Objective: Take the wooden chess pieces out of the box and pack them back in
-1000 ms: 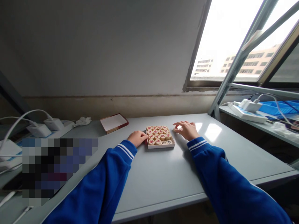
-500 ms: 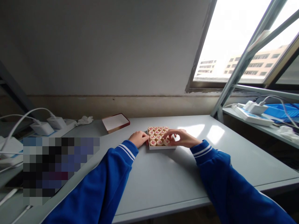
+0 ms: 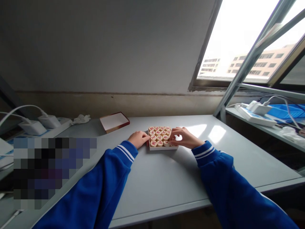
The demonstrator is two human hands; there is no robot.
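A shallow white box (image 3: 163, 148) sits mid-table, filled with several round wooden chess pieces (image 3: 159, 137) marked in red. My left hand (image 3: 138, 138) rests closed against the box's left edge. My right hand (image 3: 184, 137) lies over the box's right side, its fingers pinched together at the pieces there; I cannot make out what they hold. Both arms wear blue sleeves with white stripes.
The box's red-edged lid (image 3: 114, 121) lies upside down at the back left of the grey table (image 3: 157, 181). White chargers (image 3: 49, 121) and cables sit to the left, a white power strip (image 3: 252, 116) on a shelf to the right. A window frame slants above.
My right hand moved left from the table beside the box onto the pieces at its right side and pinched there. My left hand stayed at the box's left edge.
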